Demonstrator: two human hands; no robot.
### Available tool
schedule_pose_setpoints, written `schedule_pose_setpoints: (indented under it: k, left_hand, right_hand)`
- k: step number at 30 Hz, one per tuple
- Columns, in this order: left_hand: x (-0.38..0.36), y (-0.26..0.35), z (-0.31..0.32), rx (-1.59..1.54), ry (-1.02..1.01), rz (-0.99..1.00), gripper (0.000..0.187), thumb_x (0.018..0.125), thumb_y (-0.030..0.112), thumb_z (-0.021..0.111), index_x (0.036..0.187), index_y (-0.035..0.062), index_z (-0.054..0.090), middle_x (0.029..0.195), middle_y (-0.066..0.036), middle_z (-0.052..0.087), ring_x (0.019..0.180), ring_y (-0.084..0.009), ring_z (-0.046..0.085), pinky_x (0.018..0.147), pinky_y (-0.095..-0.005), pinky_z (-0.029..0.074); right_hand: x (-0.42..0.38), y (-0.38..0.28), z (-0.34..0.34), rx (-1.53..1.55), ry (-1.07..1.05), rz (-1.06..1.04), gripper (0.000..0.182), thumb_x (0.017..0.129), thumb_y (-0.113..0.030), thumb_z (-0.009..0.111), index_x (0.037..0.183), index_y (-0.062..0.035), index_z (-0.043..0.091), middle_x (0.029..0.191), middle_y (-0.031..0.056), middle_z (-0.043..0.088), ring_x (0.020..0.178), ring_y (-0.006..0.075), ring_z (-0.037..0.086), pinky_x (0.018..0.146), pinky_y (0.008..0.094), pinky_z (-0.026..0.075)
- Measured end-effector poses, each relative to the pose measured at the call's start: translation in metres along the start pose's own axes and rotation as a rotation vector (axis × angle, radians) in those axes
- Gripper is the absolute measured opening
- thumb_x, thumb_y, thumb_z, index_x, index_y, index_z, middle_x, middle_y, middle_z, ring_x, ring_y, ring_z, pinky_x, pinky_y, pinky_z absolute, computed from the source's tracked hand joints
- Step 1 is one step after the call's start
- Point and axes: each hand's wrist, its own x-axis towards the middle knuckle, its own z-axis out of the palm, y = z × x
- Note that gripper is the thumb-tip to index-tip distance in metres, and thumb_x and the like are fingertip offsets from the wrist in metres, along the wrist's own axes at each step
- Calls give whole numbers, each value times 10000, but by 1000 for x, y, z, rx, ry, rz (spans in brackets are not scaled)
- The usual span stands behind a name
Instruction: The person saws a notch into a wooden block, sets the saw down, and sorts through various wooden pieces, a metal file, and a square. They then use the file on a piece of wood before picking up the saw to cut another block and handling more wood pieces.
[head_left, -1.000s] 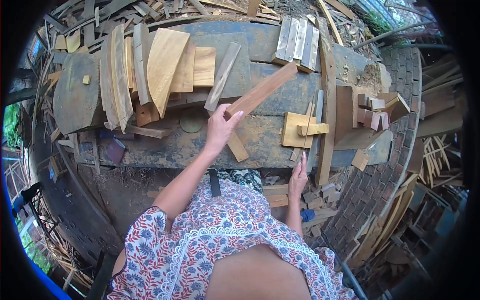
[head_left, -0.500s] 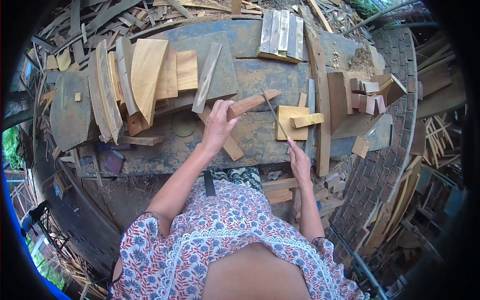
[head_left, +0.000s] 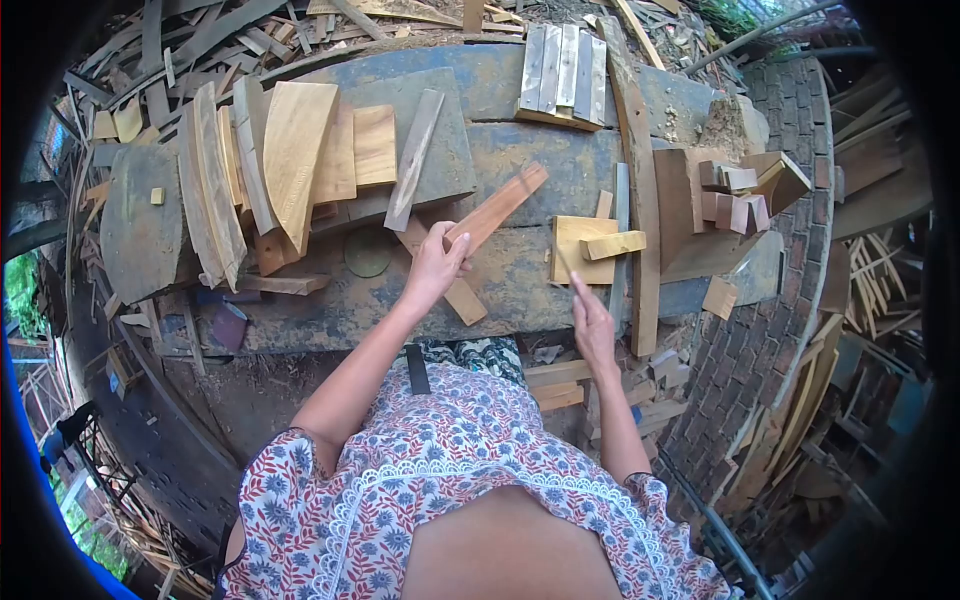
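My left hand (head_left: 437,266) grips the near end of a reddish wooden piece (head_left: 500,208), which points up and to the right over the worn bench (head_left: 510,290). My right hand (head_left: 592,322) is closed on a thin rod-like tool (head_left: 550,230), blurred along its length, so its far end is hard to make out. Beyond that hand lies a square yellow block (head_left: 570,262) with a smaller yellow block (head_left: 614,244) on it. A flat wooden strip (head_left: 463,298) lies on the bench beside my left hand.
Curved boards (head_left: 298,150) and flat pieces stand at the left. A slatted wooden stack (head_left: 563,72) sits at the back. A long plank (head_left: 640,200) crosses the bench at the right, beside brown boards and small blocks (head_left: 735,210).
The reddish piece has turned, its broader face now showing and its far end a little higher. My left hand has rotated with it. The thin tool has swung and is now blurred.
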Motion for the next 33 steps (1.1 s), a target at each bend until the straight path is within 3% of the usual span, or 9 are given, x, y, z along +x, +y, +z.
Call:
schedule_pose_setpoints:
  k: [2, 6, 8, 13, 19, 21, 27, 30, 33]
  left_hand:
    - [2, -13, 2, -229, -37, 0, 415, 938, 244, 565, 1241, -27, 478, 888, -143, 622, 750, -145, 669, 628, -295, 535]
    - [2, -22, 3, -230, -50, 32, 465, 935, 217, 535, 1326, -19, 447, 874, -131, 633, 743, -161, 669, 640, -297, 541]
    - [3, -26, -1, 63, -48, 136, 475, 929, 203, 515, 1343, -17, 438, 871, -125, 635, 724, -168, 668, 641, -294, 541]
    - [-1, -12, -4, 1, -62, 95, 472, 924, 205, 528, 1336, -13, 448, 854, -119, 630, 717, -168, 665, 644, -294, 536]
    - [4, -15, -5, -84, -85, 69, 438, 929, 194, 525, 1312, -8, 461, 893, -120, 625, 715, -157, 665, 606, -280, 538]
    - [4, -16, -8, -192, -79, 38, 429, 931, 194, 524, 1305, -6, 463, 908, -118, 624, 717, -154, 665, 602, -274, 538]
    - [-2, -8, -8, -42, -96, 55, 411, 931, 195, 514, 1289, -1, 463, 926, -111, 622, 736, -149, 670, 622, -271, 538]
    - [-3, -5, -5, -45, -119, 36, 419, 928, 192, 513, 1298, 4, 454, 922, -108, 618, 740, -148, 670, 624, -272, 539]
    - [-1, -4, -6, -48, -105, 26, 417, 936, 205, 503, 1313, 34, 447, 954, -109, 609, 722, -146, 663, 611, -268, 532]
  right_hand:
    - [-24, -12, 8, 11, -95, -37, 443, 927, -107, 571, 1339, -268, 543, 815, 132, 603, 737, 302, 629, 661, 403, 496]
    - [-45, 2, 18, -9, -205, -88, 468, 906, -97, 597, 1331, -286, 547, 763, 124, 566, 698, 315, 605, 627, 410, 485]
    - [-33, 18, 15, -94, -176, -65, 473, 901, -97, 601, 1328, -294, 548, 749, 119, 556, 688, 314, 603, 621, 418, 484]
    - [7, 37, 1, -261, -58, 0, 470, 896, -121, 603, 1323, -312, 548, 744, 115, 562, 679, 307, 612, 613, 433, 489]
    - [29, 52, 11, -323, -191, -124, 416, 924, -186, 578, 1322, -301, 542, 764, 139, 604, 710, 338, 633, 638, 444, 518]
    - [39, 49, 28, -413, -106, 57, 411, 919, -201, 593, 1313, -309, 545, 737, 132, 614, 667, 334, 635, 639, 433, 532]
    - [28, 49, 19, -397, -79, -89, 327, 973, -283, 509, 1285, -203, 564, 778, 194, 662, 715, 360, 664, 622, 455, 525]
    - [41, 69, 14, -585, -174, 301, 354, 979, -318, 489, 1312, -205, 536, 808, 210, 666, 743, 381, 666, 627, 477, 522]
    - [46, 63, 11, -541, -76, 278, 364, 986, -334, 471, 1325, -210, 521, 824, 225, 666, 767, 404, 663, 653, 494, 519]
